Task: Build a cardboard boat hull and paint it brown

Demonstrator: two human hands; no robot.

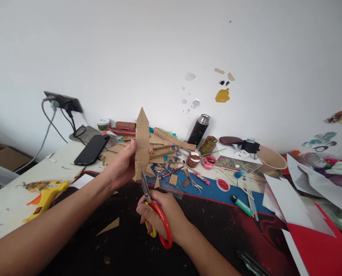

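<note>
A long cardboard strip (142,138) with a pointed top stands upright in front of me. My left hand (124,163) grips it by its left edge, the thumb on the near face and a fingertip showing at the right edge. My right hand (165,214) is closed round the handles of scissors (166,234) with one red and one yellow loop. The blades point up and touch or overlap the lower end of the strip; whether they are parted is hard to tell. A small cardboard triangle (109,226) lies on the dark mat below my left hand.
Cardboard scraps (173,180) litter the blue mat beyond my hands. A yellow glue gun (47,199) and black phone (91,149) lie left. Behind stand a black flask (199,130) and paint jars (193,160). Papers (291,195) and a beige basin (271,157) are right.
</note>
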